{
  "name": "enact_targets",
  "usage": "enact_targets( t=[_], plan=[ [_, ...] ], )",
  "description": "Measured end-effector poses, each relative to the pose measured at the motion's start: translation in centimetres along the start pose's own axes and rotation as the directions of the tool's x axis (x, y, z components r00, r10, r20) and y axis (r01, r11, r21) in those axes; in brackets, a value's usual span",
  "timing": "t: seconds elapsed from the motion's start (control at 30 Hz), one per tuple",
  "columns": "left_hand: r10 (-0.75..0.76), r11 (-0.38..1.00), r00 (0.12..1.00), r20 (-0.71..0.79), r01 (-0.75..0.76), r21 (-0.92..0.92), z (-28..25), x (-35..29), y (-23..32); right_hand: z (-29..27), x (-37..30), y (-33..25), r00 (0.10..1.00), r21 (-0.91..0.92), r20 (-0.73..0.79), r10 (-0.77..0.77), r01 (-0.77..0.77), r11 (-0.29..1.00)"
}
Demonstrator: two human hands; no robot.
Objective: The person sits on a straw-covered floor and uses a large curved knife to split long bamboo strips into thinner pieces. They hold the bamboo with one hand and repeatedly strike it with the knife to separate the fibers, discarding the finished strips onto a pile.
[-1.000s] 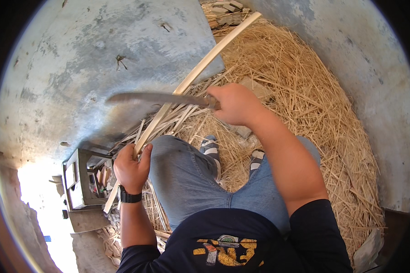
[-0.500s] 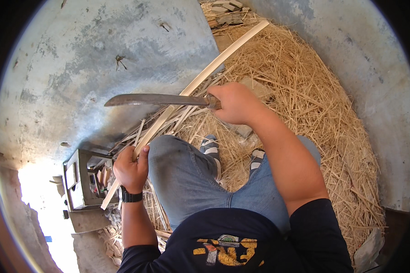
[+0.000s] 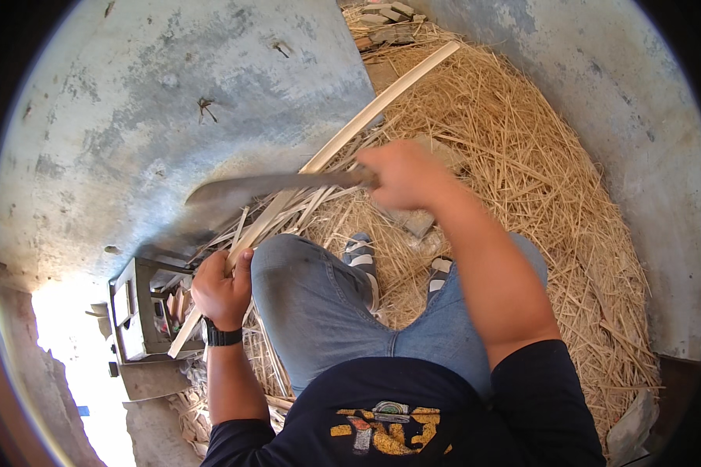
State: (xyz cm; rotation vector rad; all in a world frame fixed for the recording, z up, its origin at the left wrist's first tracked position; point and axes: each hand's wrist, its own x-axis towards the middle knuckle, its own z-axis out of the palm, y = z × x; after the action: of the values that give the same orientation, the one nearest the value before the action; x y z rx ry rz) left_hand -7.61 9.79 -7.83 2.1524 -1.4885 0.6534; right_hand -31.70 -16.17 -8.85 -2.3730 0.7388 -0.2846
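Well, the right hand [image 3: 409, 175] is clenched around the handle of a long, slightly curved knife [image 3: 261, 185], and the blade, blurred, lies across a pale wooden strip [image 3: 366, 115]. Whether steel touches wood there, I can't tell from where I stand. The left hand [image 3: 224, 289], a black watch [image 3: 224, 336] on its wrist, grips the strip near its lower end, thumb on the near side, just beside the left knee of the blue jeans [image 3: 319, 296]. From that fist the strip slants up and away between the knees' side and the mottled wall [image 3: 171, 93], its far end above the straw-like shavings [image 3: 514, 179], short of some stacked blocks [image 3: 389, 14]. Its near end sticks out below the fist, by an open-fronted cabinet [image 3: 139, 311]. The knife's tip points leftward at the wall; how much gap remains, I can't judge. Rightward there's more room: the elbow stands well apart from the right-hand wall [image 3: 592, 101].
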Motion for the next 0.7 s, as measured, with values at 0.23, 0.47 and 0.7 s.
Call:
enact_targets(
  t=[0.23,0.47,0.7],
  plan=[
    [0.009,0.999,1.0,-0.008,-0.008,0.046,-0.8,0.1,-0.5,0.4,0.6,5.7,0.929,0.303,-0.28,0.242,-0.154,0.941],
    [-0.084,0.981,0.99,0.113,0.102,-0.163,-0.7,-0.6,-1.0,-0.1,-0.5,1.3,0.97,-0.12,-0.179,-0.167,0.147,0.982],
    [-0.128,0.976,0.974,0.188,0.157,-0.152,-2.1,-1.1,-2.8,-3.2,-2.2,5.0,0.899,0.104,-0.423,0.116,-0.079,0.991]
  ],
)
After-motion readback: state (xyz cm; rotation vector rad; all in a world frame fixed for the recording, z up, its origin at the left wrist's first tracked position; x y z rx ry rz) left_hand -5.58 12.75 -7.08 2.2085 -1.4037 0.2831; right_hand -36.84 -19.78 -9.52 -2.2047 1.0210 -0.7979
